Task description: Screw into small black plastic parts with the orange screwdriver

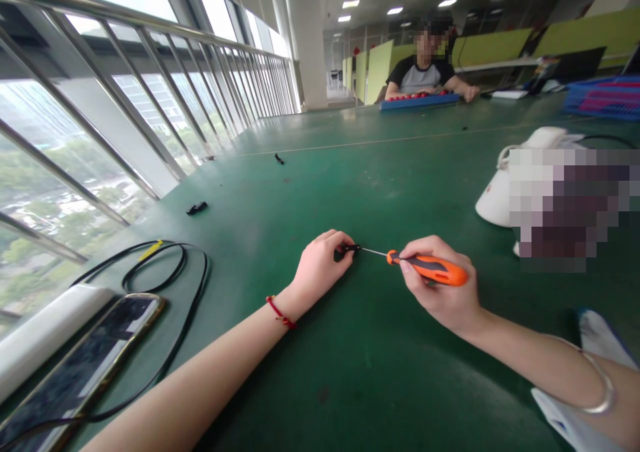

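Note:
In the middle of the green table (320, 345), my left hand (323, 259) pinches a small black part (351, 247) between thumb and fingers. Its exact kind is too small to make out. My right hand (443, 292) is closed around the handle of an orange and dark grey screwdriver (440, 270). The thin metal shaft points left, and its tip meets the black part or lies right beside it. Fingers of my left hand hide some of the part.
At left lie a phone (85, 379), a white bar (50, 332) and a looped black cable (200, 292). Small black pieces (197, 208) rest farther back. A white device (495, 199) stands right. Across the table, a person (425, 69) sits behind a blue tray (420, 101); a blue basket (600, 99) is far right.

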Demonstrator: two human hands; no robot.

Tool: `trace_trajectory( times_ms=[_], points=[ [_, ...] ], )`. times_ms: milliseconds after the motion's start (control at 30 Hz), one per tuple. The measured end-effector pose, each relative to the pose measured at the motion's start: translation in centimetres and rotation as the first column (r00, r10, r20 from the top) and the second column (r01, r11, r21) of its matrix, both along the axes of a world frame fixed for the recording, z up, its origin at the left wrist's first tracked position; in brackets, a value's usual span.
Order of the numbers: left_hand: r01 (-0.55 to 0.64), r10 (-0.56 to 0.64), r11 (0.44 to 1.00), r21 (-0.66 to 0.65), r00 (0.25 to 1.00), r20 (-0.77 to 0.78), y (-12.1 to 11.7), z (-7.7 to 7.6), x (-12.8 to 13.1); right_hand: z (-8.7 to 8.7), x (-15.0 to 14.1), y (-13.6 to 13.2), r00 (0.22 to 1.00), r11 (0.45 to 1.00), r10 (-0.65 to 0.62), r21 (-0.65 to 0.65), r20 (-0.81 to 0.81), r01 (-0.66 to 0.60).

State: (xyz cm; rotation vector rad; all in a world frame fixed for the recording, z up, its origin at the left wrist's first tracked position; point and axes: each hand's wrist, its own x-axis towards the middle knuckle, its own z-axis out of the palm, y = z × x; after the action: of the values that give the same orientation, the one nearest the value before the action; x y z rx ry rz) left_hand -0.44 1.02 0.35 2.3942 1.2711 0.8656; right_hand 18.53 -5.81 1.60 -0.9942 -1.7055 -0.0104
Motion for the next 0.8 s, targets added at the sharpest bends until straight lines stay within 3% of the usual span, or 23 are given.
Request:
trace_trajectory(
  times_ms=[600,800],
  points=[
    [0.025,-0.025,1.0,0.012,1.0,0.006,0.23,-0.18,-0.13,-0.3,-0.03,0.1,0.998,0.989,0.044,-0.137,-0.041,-0.049],
    [0.031,-0.032,0.999,0.012,0.999,0.007,0.19,-0.25,-0.21,-0.72,-0.1,0.52,0.983,0.999,0.02,-0.035,-0.184,-0.027]
  ],
)
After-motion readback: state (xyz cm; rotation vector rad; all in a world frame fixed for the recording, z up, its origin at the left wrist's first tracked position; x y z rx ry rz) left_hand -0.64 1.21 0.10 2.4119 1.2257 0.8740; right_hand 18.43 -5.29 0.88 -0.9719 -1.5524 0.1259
